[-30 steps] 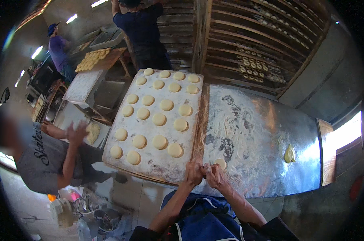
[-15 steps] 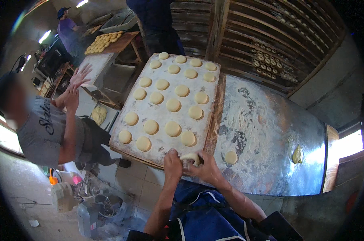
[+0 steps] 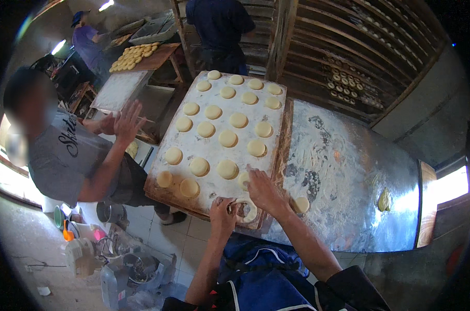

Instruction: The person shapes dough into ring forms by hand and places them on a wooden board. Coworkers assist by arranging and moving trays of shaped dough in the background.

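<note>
At the near edge of the floured board [image 3: 192,149], the left hand [image 3: 222,215] curled against a dough ring [image 3: 253,213], grip unclear; the right hand [image 3: 263,191], fingers outstretched, touched a dough round [image 3: 243,180] there.

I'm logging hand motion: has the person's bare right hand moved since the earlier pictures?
Yes. Against the floury, pale rectangular board, the bare right hand has moved forward, away from the body, from the near edge to a round cream dough disc.
</note>
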The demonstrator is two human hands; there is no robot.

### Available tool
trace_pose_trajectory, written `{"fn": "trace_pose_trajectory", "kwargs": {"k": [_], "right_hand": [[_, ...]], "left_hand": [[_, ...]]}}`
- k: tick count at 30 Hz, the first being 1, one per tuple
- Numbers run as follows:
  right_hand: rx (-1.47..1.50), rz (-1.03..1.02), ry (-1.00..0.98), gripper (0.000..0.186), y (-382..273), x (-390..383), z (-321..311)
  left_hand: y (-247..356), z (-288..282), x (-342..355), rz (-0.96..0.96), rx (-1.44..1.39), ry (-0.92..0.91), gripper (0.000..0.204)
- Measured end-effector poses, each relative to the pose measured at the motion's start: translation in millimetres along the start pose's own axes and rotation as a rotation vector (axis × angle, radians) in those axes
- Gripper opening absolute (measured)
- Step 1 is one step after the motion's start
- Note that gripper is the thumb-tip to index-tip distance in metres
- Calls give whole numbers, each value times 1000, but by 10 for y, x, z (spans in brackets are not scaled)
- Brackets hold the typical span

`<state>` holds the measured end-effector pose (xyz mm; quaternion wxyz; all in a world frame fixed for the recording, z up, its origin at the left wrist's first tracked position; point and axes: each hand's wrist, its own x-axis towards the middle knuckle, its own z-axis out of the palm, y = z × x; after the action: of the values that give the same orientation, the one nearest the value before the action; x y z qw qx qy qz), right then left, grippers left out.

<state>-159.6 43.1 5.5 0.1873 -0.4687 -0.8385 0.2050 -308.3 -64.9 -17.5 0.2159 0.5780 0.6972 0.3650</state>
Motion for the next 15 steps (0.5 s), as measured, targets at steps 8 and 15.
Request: {"fn": "trace_pose_trajectory", "kwargs": {"k": [8,15], "right_hand": [[570,112,115,33,139,-208,-101],[300,543,176,27,1070,-1624,-925]], "left_hand": [[-154,95,964,92,476,258,32],[210,8,1011,171,153,-38,37]]}}
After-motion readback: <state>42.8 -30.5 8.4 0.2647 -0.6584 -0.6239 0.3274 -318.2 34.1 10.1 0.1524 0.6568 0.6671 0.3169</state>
